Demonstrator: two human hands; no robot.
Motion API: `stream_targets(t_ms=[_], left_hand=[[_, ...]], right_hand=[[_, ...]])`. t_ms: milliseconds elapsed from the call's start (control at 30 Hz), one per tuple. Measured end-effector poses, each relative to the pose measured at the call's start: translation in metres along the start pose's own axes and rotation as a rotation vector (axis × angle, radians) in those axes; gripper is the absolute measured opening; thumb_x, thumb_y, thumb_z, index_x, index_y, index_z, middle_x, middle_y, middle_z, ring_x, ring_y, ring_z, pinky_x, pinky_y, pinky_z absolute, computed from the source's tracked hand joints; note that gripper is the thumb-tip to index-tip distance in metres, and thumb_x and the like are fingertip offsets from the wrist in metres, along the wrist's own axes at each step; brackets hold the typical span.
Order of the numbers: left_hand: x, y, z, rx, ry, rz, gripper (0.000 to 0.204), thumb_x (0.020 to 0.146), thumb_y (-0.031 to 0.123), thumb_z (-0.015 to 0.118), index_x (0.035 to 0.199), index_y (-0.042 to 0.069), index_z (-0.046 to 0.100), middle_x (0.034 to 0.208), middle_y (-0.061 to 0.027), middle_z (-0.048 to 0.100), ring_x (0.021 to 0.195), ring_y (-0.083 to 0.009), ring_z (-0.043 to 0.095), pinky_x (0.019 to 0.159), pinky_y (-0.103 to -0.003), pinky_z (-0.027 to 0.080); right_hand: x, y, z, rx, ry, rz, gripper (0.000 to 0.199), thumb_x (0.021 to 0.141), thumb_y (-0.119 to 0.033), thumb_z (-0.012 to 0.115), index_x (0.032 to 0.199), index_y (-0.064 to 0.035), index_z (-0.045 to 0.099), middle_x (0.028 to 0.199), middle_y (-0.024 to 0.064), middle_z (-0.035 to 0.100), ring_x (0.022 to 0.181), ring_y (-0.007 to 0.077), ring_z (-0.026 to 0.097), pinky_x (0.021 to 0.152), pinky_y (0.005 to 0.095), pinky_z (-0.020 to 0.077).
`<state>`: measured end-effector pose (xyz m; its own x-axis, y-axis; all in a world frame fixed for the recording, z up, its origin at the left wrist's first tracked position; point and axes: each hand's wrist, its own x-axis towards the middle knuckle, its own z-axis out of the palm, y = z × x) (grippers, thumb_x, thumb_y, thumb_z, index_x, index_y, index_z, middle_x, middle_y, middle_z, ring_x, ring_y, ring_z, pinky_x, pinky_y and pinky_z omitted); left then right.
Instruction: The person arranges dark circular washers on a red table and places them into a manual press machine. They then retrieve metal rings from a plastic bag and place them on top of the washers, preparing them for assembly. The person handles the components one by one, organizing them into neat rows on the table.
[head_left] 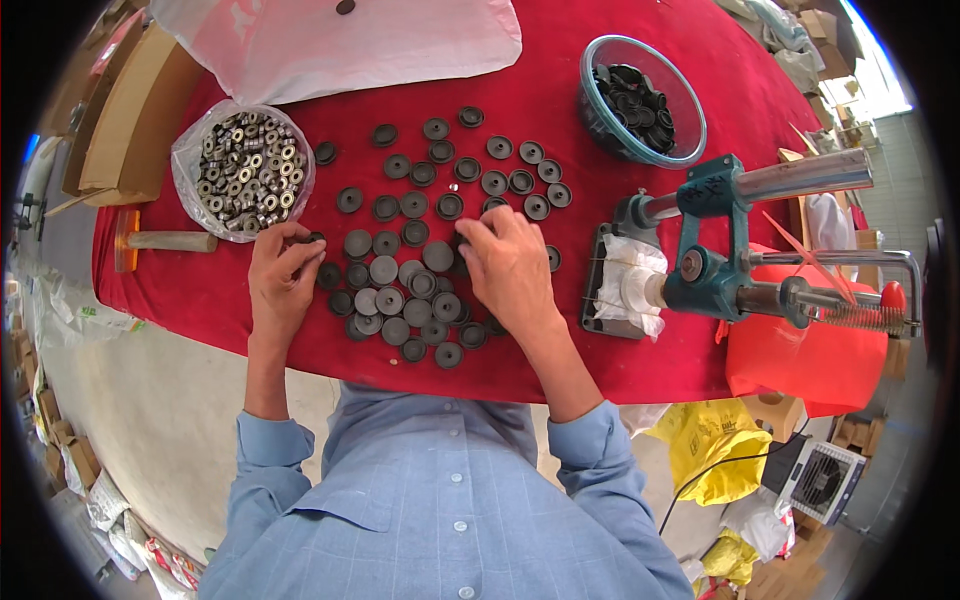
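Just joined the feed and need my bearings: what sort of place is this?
Probably a small workshop assembly bench: a red-covered table strewn with dark round caps, a bag of metal bearings, and a teal hand press beside them.

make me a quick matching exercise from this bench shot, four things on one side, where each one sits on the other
Things:
1. glass bowl of dark caps
2. plastic bag of metal bearings
3. teal hand press
4. wooden-handled mallet

Places:
A. far left, at the red cloth's edge
B. right side, beside the right hand
C. top right
D. upper left, above the left hand

Pairs: 1-C, 2-D, 3-B, 4-A
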<state>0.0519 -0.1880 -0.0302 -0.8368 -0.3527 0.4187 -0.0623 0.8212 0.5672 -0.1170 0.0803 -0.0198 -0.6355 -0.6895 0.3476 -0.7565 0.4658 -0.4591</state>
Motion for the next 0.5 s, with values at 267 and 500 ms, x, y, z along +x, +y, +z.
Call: stream_targets(t_ms=[267, 500], left_hand=[[0.011, 0.003, 0.006, 0.104, 0.003, 0.033, 0.028, 0.088, -0.002, 0.079, 0.115, 0.005, 0.079, 0.116, -0.0113, 0.069, 0.108, -0.0283, 0.068, 0.089, -0.039, 0.056], [0.02, 0.04, 0.009, -0.069, -0.242, 0.041, 0.037, 0.089, 0.003, 0.079, 0.126, 0.004, 0.074, 0.12, -0.0123, 0.066, 0.107, -0.0309, 0.066, 0.088, -0.042, 0.055]], right_hand=[[0.03, 0.016, 0.018, -0.123, 0.16, 0.081, 0.026, 0.09, -0.009, 0.079, 0.116, -0.0075, 0.073, 0.103, 0.0109, 0.064, 0.096, 0.0294, 0.068, 0.083, 0.0441, 0.0521], [0.015, -0.018, 0.0, 0.187, -0.073, -0.018, 0.038, 0.083, -0.007, 0.081, 0.12, -0.0082, 0.071, 0.112, 0.0105, 0.065, 0.099, 0.0298, 0.068, 0.085, 0.0443, 0.053]])
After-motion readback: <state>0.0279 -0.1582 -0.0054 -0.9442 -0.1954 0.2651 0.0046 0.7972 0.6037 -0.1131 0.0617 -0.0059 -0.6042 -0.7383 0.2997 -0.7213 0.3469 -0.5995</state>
